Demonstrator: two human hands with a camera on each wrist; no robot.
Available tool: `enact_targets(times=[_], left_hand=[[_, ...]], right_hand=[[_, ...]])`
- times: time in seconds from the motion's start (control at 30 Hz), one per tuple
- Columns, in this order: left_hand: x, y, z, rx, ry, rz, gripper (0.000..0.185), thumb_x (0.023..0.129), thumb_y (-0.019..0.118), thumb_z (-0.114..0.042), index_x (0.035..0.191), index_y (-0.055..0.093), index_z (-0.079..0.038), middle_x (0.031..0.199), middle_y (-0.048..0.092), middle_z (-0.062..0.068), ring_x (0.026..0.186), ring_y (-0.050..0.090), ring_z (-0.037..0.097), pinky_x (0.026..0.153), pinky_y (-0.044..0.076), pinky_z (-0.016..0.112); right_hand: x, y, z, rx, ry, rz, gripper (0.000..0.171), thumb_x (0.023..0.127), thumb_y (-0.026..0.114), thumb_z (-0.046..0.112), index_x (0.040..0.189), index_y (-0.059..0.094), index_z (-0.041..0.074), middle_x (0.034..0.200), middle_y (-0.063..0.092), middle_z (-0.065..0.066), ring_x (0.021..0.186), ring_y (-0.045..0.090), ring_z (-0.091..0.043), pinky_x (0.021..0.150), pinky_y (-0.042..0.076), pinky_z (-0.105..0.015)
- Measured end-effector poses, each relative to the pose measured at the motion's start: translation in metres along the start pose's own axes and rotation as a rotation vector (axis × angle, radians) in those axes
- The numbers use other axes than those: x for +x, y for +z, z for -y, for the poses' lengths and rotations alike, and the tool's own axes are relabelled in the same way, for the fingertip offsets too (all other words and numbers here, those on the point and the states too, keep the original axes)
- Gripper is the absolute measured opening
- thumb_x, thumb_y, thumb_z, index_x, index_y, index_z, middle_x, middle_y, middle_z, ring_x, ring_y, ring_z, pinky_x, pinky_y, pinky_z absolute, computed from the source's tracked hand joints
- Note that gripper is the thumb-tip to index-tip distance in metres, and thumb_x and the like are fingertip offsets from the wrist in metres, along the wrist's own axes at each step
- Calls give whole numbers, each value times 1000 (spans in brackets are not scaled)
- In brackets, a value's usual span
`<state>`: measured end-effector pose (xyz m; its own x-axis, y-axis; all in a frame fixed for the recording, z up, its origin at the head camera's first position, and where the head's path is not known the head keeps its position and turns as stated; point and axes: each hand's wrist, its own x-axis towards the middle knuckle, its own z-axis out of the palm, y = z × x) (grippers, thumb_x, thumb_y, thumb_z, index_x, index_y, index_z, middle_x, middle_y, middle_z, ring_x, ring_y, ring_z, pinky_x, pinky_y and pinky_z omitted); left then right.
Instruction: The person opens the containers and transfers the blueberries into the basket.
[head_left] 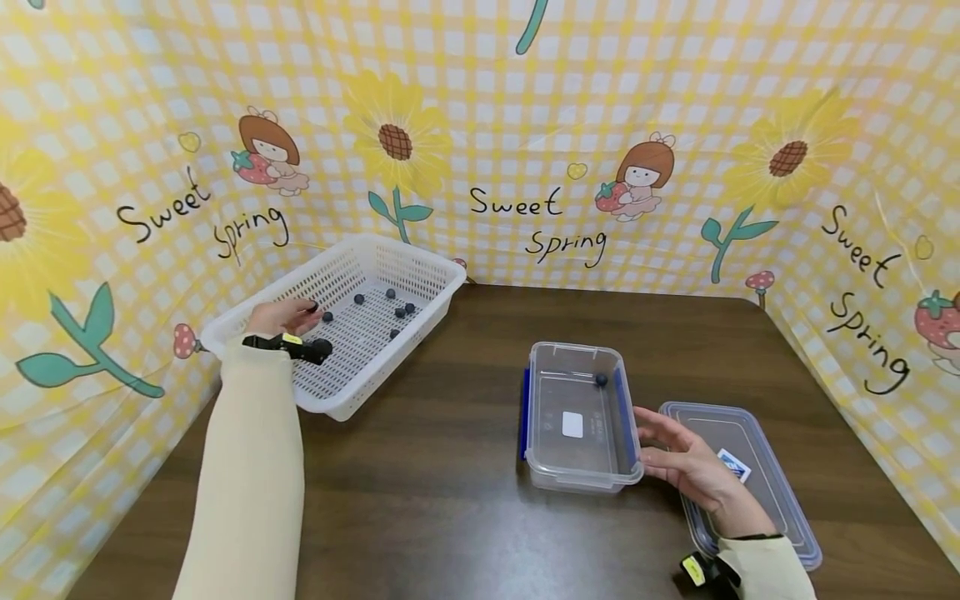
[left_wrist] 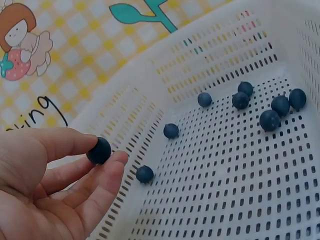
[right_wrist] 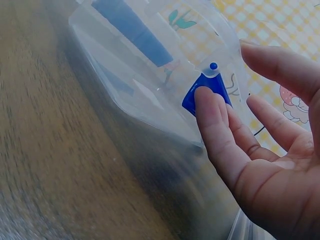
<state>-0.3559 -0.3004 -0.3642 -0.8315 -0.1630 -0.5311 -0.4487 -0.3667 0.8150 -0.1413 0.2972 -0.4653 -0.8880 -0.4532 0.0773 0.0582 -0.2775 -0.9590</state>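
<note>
My left hand (head_left: 288, 315) is inside the white perforated basket (head_left: 429, 268) at the left. In the left wrist view it pinches one dark blueberry (left_wrist: 99, 150) between thumb and fingertips, just above the basket floor. Several more blueberries (left_wrist: 270, 120) lie loose on that floor. My right hand (head_left: 675, 458) is open beside the right wall of the clear plastic container (head_left: 573, 479), its fingers (right_wrist: 212, 112) touching the blue clasp. One blueberry (head_left: 601, 380) lies inside the container at its far end.
The container's clear lid (head_left: 780, 492) lies flat on the dark wooden table (head_left: 435, 500), under my right wrist. A yellow checked backdrop with sunflowers closes off the back and both sides.
</note>
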Motion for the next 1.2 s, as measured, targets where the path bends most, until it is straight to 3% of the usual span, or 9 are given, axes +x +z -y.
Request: enact_targets(times=[0.27,0.4,0.53,0.6,0.77,0.87,0.93,1.0,1.2], left_hand=[[5,-4,6,-46,-21,-25,30,102,52,-7,132,46,-11,79,62,6,87,68,14,95,51,22],[1,-1,5,-50,-16,49,30,102,51,-6,131,45,-11,79,63,6,80,69,15,97,50,24],[-5,9,0,0,-31,148,21,104,50,-10,125,48,-9,78,65,5,93,68,13,100,47,23],[-8,17,-3,18,-39,198,17,104,50,-12,121,49,-8,80,66,5,101,65,13,102,46,22],[-16,42,-6,8,14,259,11,103,52,-8,114,54,-5,93,66,9,104,65,17,105,45,26],[-21,60,-6,34,47,316,28,104,50,-7,131,51,-3,126,59,16,121,59,21,109,41,29],[-23,73,-5,71,62,371,42,105,47,-7,146,40,-2,147,44,20,134,48,24,112,37,31],[-26,88,-3,110,78,412,51,106,45,-6,154,29,0,158,29,21,142,37,26,114,36,32],[-36,136,9,219,127,505,50,105,46,-5,151,31,6,155,32,27,141,37,33,114,37,39]], right_hand=[[0,0,2,4,-4,4,58,96,51,-13,141,54,23,122,56,-7,101,67,-17,86,58,-29],[0,-2,1,28,-24,34,59,96,48,-15,141,54,22,123,57,-7,102,67,-16,87,58,-29],[-1,-2,0,34,-31,42,59,96,48,-15,142,54,21,123,57,-7,102,67,-17,87,58,-30],[-1,-2,0,36,-32,41,59,96,48,-15,142,54,21,123,57,-7,102,67,-17,87,58,-30],[-1,-3,-1,35,-28,40,58,96,48,-15,141,54,21,123,57,-7,102,67,-17,87,58,-30],[0,-3,-2,33,-24,39,58,96,48,-15,141,54,22,123,57,-7,102,67,-17,87,58,-30],[0,-3,-2,29,-23,37,58,96,49,-15,141,54,22,123,57,-7,102,67,-17,87,58,-30],[0,-3,-2,25,-22,33,59,96,49,-15,141,54,22,123,56,-7,102,67,-17,87,58,-30],[0,-3,-3,14,-22,28,59,95,49,-15,142,54,22,123,57,-6,101,67,-17,87,58,-30]])
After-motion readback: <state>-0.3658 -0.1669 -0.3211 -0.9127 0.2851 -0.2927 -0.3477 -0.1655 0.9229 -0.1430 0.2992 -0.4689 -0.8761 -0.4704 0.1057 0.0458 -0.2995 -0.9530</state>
